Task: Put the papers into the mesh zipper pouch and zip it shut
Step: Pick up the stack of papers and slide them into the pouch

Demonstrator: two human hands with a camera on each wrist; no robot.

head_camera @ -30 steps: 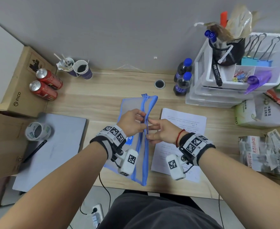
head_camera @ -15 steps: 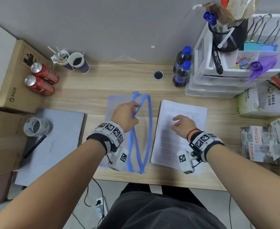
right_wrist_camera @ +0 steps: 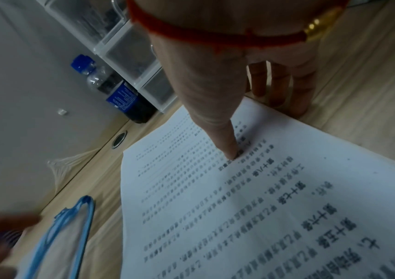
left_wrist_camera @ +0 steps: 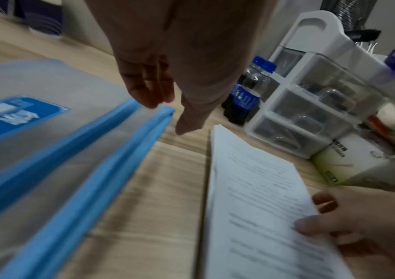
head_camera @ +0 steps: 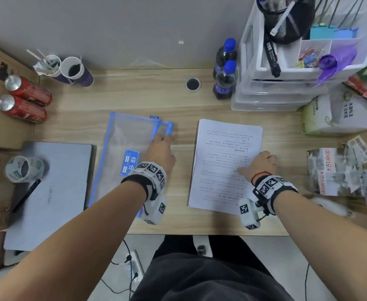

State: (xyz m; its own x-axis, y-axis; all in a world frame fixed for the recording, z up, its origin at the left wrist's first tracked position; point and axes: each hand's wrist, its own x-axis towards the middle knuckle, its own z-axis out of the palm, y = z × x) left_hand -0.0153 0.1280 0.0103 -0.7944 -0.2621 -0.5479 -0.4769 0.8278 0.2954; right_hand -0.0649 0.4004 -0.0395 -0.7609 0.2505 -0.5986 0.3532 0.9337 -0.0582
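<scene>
The blue-edged mesh zipper pouch [head_camera: 122, 148] [left_wrist_camera: 48, 85] [right_wrist_camera: 55, 236] lies flat on the desk, its zipper mouth slightly parted along the right side. My left hand [head_camera: 163, 140] [left_wrist_camera: 163, 94] hovers at that mouth near the far corner. Its fingers are straight and touch the upper blue band, with the thumb held apart. To the right lies the stack of printed papers [head_camera: 221, 166] [left_wrist_camera: 251, 188] [right_wrist_camera: 239, 207]. My right hand [head_camera: 260, 164] [left_wrist_camera: 349, 222] grips the stack's right edge, thumb [right_wrist_camera: 225, 139] pressing on top and fingers curled at the edge.
A closed laptop [head_camera: 48, 187] with a tape roll [head_camera: 23, 168] and pen lies to the left. Red cans [head_camera: 24, 101] and paper cups [head_camera: 74, 70] stand at the back left. Two bottles [head_camera: 223, 81] and a drawer organizer [head_camera: 286, 90] stand at the back right. Leaflets [head_camera: 341, 172] lie to the right.
My right hand left the pouch and moved right to the papers' right edge. My left hand lowered the lifted zipper edge, so the pouch lies flatter.
</scene>
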